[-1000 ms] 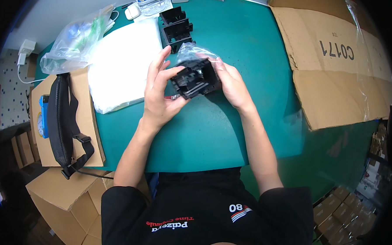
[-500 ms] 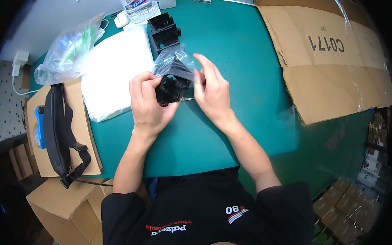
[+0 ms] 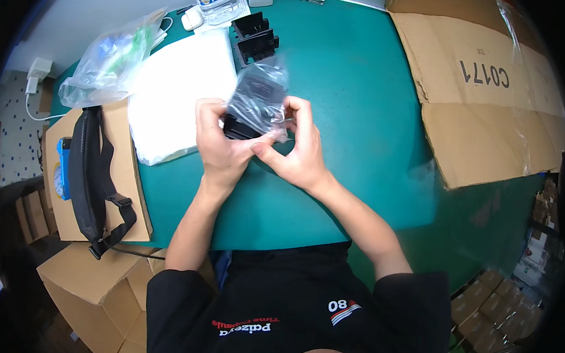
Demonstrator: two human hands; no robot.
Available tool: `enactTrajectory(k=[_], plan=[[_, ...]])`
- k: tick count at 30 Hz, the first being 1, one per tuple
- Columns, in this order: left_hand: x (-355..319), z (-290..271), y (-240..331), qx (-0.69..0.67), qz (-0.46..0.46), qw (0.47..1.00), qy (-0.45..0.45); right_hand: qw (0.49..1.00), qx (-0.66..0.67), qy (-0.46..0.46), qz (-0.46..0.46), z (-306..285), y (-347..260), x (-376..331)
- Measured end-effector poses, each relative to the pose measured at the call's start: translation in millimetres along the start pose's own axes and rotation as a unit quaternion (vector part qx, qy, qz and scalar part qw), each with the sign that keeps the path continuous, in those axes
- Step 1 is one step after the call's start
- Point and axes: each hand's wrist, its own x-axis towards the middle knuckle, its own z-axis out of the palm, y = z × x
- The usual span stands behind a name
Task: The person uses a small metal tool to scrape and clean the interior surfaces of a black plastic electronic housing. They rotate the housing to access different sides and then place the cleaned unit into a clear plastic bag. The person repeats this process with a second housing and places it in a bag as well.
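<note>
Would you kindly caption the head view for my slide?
Both hands, left and right, hold a black part in a clear plastic bag over a green table.

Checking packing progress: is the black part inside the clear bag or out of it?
Partly in. The clear bag covers the black part on top, while its lower edge shows bare between the left hand and right hand.

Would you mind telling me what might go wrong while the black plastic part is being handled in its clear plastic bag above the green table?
1. The black plastic part sits only partly inside the thin clear plastic bag; a hard edge might tear the film.
2. Left hand and right hand hold it off the green table, so a slip could drop it.
3. The other black plastic parts stand close behind and could get knocked.
</note>
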Motion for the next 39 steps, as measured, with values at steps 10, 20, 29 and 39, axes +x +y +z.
enactTrajectory(k=[10,20,29,39], plan=[[-15.5,5.5,11.7,-0.22,-0.076,0.966,-0.113,0.989,-0.101,0.111,0.013,-14.3,10.6,12.1],[-15.0,-0.4,26.0,-0.175,-0.086,0.967,-0.165,0.977,-0.085,0.067,0.184,-49.5,4.8,38.8],[21.3,-53.7,-12.5,0.299,-0.129,0.935,-0.143,0.949,0.141,0.099,0.265,-108.2,6.6,59.2],[14.7,-38.3,-32.8,0.475,-0.02,0.864,-0.167,0.932,0.05,0.298,0.201,-155.7,43.7,64.3]])
